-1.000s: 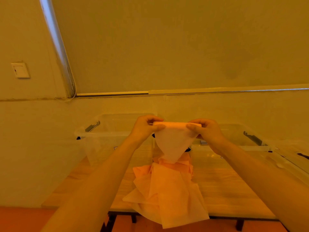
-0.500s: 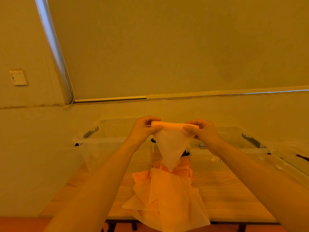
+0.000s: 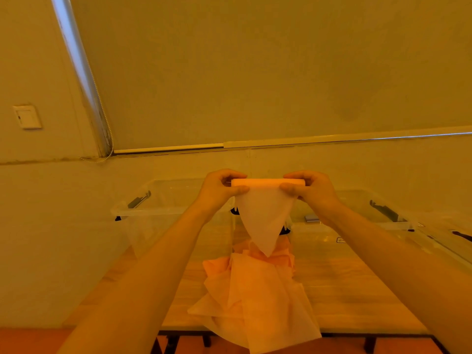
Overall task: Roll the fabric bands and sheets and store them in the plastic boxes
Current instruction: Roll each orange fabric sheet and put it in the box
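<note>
You've got the fabric roll (image 3: 268, 182) up in mid-air above the counter (image 3: 339, 297), left hand (image 3: 219, 192) and right hand (image 3: 310, 191) pinching its ends, a pale triangular tail hanging toward the orange sheet pile (image 3: 255, 295).

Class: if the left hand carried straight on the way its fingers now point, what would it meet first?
Its fingers point right along the fabric roll, so the left hand would probably meet the right hand first.

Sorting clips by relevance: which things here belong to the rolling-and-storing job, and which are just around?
Job: left hand, right hand, fabric roll, sheet pile, left plastic box, right plastic box.
Around: table, wall switch, blind cord.
</note>
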